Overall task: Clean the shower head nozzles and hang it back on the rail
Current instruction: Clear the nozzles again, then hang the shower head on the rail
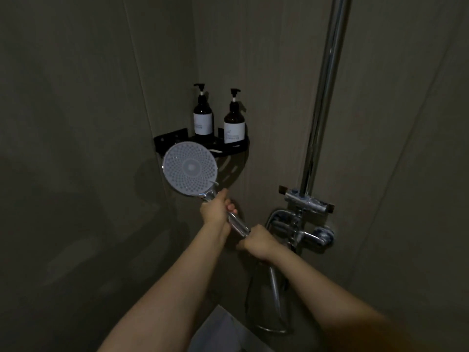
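The left hand (215,208) is wrapped around the upper handle of the shower head (190,168), just below centre frame; the right hand (257,241) is closed round the handle's lower end where the hose (275,288) joins. The round nozzle face tilts toward the camera, its top edge overlapping the black corner shelf (228,148) behind it. Bare wall stretches open across the left of the frame. Two pump bottles (203,115) stand on the shelf, upper centre. At right, the chrome rail (322,97) rises from the mixer valve (304,224), just beside the right hand.
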A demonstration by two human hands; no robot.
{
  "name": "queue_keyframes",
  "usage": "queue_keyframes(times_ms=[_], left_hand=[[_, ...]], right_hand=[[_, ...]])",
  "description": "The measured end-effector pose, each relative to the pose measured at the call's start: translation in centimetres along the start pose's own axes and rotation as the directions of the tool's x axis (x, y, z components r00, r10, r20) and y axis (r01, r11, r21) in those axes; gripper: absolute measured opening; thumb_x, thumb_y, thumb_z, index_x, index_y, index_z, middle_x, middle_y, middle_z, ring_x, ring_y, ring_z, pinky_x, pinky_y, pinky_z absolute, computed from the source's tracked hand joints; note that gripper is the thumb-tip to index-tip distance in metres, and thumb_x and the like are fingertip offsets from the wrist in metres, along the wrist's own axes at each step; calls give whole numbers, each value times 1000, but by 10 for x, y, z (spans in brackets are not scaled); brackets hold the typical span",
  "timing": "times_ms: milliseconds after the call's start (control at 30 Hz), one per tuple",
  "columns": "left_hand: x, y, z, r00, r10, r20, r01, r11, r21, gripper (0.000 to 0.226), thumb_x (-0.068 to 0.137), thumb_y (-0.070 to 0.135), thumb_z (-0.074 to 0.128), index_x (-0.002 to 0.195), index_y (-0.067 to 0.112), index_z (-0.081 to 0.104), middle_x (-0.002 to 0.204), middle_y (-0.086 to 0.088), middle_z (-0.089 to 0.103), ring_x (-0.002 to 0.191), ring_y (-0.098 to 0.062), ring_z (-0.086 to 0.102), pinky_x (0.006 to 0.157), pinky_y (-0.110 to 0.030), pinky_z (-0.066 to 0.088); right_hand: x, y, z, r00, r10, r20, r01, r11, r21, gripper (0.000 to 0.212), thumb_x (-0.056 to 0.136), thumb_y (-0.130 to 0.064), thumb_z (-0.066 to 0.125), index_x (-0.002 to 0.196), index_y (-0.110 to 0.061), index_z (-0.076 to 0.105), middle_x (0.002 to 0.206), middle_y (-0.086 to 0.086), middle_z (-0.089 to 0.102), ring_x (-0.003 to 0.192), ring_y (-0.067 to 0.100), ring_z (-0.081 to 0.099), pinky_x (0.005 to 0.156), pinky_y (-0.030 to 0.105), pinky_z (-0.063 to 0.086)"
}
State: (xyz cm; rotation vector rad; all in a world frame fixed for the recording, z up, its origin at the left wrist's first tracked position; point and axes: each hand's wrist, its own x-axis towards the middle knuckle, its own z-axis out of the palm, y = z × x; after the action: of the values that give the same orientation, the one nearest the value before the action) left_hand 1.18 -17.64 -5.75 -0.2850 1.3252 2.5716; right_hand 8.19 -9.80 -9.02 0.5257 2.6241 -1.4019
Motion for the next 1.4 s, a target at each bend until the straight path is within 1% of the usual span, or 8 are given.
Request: queue_keyframes(times_ms=[167, 267, 333, 433, 567, 700, 900, 1400], left_hand=[[3, -16, -10, 999, 36, 30, -38, 997, 67, 21, 88, 13, 60, 69, 14, 49, 43, 4, 46, 38, -9, 45, 46, -23, 41], [10, -22, -18, 997, 76, 6, -76, 988, 136, 20, 90, 12, 57, 72, 11, 50, 50, -1, 47, 36, -8, 46, 40, -17, 41], [13, -29, -25, 993, 113, 44, -120, 962, 244, 17, 93, 11, 54, 76, 12, 51, 61, -3, 47, 44, -8, 48, 45, -20, 43], [15, -40, -35, 990, 105, 90, -130, 928, 350, 19, 95, 9, 49, 78, 16, 52, 68, -2, 47, 59, -14, 46, 58, -24, 42], [19, -50, -47, 991, 88, 99, -119, 922, 370, 19, 95, 9, 47, 79, 16, 53, 71, -2, 47, 58, -12, 48, 58, -24, 43], [23, -50, -53, 995, 53, 87, -78, 944, 321, 20, 95, 7, 46, 78, 17, 51, 71, -1, 45, 62, -12, 46, 60, -23, 43], [24, -42, -54, 993, 32, 114, -64, 955, 289, 25, 93, 1, 44, 71, 13, 46, 56, 1, 45, 47, -10, 46, 45, -16, 42], [26, -44, -60, 997, 20, 78, -45, 941, 337, 23, 93, 3, 45, 73, 14, 47, 63, -2, 42, 47, -9, 44, 44, -17, 41]], right_hand=[[3, 29, -26, 952, 17, 306, -67, 986, 152, 20, 89, -33, 60, 74, -20, 56, 69, -3, 57, 58, 6, 50, 50, 15, 40], [22, 54, -50, 977, 203, -60, -168, 917, 362, 26, 88, -37, 61, 76, -15, 57, 76, 7, 60, 56, 14, 53, 48, 22, 44], [35, 70, -63, 861, 335, -382, -177, 903, 392, 30, 87, -35, 63, 79, -7, 59, 80, 17, 61, 50, 21, 53, 40, 21, 42], [53, 83, -69, 825, 422, -377, -207, 845, 493, 36, 91, -33, 56, 98, 1, 62, 96, 20, 63, 63, 30, 59, 32, 13, 40], [70, 91, -65, 915, 404, 1, -112, 253, 961, 34, 100, -22, 40, 125, 0, 47, 111, 22, 58, 119, 37, 53, 94, 38, 50], [74, 100, -65, 962, 256, 90, -27, -240, 970, 23, 98, -13, 43, 81, 1, 51, 79, 14, 56, 85, 26, 60, 53, 29, 59], [86, 105, -70, 964, 192, 184, -169, -88, 982, 32, 97, -24, 46, 67, -12, 45, 37, -2, 46, 28, 3, 44, 27, 8, 30], [98, 97, -62, 921, 388, 35, -167, 313, 935, 33, 97, -14, 35, 64, -17, 35, 29, -6, 27, 18, 1, 22, 22, 10, 11]])
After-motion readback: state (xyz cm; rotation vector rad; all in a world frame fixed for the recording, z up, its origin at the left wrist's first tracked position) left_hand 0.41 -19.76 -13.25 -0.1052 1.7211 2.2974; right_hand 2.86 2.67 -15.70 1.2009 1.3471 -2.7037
